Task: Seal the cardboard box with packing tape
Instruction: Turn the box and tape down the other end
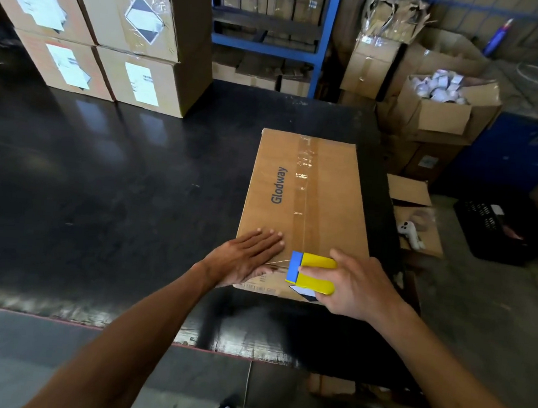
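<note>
Lying flat on a glossy black table point(100, 171), the rectangular cardboard box point(327, 203) is crossed lengthwise by a wrinkled strip of clear tape point(302, 180). Its near edge is pressed by the left hand point(245, 260), spread flat and empty. A yellow-and-blue tape dispenser point(312, 273) is gripped by the right hand point(355, 284); its roll is hidden.

**Taped box and dispenser at the near edge**

The cardboard box point(306, 214) lies flat on the dark desk point(98, 187), flaps closed, long axis running away from the viewer, with "Glodway" printed in blue along its left side. A strip of clear packing tape point(302, 187) runs down the centre seam, wrinkled and glossy in places. The yellow tape dispenser point(315, 273), blue at its left end, sits at the box's near edge.
</note>
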### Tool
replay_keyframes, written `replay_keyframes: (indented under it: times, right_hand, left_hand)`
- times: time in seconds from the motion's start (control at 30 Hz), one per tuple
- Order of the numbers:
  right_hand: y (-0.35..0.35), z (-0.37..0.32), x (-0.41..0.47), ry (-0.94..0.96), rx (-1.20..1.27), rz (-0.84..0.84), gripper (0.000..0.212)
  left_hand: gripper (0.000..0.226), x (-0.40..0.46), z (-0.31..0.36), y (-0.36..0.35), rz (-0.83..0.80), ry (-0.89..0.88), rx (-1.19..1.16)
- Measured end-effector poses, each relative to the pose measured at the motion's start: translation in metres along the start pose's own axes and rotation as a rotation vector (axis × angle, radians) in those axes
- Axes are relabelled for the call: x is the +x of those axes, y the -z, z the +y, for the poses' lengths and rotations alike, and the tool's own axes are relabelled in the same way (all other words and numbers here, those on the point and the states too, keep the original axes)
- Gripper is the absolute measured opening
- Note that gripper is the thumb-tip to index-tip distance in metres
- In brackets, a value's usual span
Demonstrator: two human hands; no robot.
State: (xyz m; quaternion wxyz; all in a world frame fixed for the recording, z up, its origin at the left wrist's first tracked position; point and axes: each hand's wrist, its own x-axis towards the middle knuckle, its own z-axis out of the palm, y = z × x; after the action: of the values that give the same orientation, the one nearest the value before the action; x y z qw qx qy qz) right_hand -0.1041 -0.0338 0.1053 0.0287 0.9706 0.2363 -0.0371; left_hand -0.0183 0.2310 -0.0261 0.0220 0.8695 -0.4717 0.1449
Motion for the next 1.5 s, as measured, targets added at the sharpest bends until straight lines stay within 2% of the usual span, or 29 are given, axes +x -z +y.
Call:
replay_keyframes:
  times: [0.3, 0.57, 0.73, 0.83, 1.0, 1.1, 1.5]
  right_hand:
    - [0.002, 0.003, -0.002, 0.01, -0.027, -0.038, 0.055]
    - [0.001, 0.051, -0.031, 0.047, -0.055, -0.096, 0.056]
    - [-0.001, 0.052, -0.022, 0.056, -0.083, -0.102, 0.054]
    - [-0.003, 0.056, -0.021, 0.055, -0.074, -0.082, 0.054]
    - [0.003, 0.055, -0.019, 0.057, -0.094, -0.143, 0.053]
    - [0.001, 0.056, -0.018, 0.062, -0.087, -0.101, 0.054]
    - [-0.002, 0.061, -0.025, 0.082, -0.086, -0.055, 0.054]
  left_hand:
    - [0.06, -0.003, -0.005, -0.004, -0.035, -0.009, 0.005]
    - [0.063, -0.001, -0.002, -0.007, 0.011, -0.003, 0.033]
    - [0.067, -0.001, 0.002, 0.0, -0.063, -0.017, 0.072]
    - [0.069, 0.018, 0.017, 0.01, -0.029, -0.065, 0.121]
    - [0.064, 0.066, 0.044, -0.004, -0.031, -0.103, 0.11]
    - [0.064, 0.066, 0.047, -0.012, -0.016, -0.057, 0.08]
    - [0.067, 0.067, 0.048, -0.009, 0.039, -0.055, 0.076]
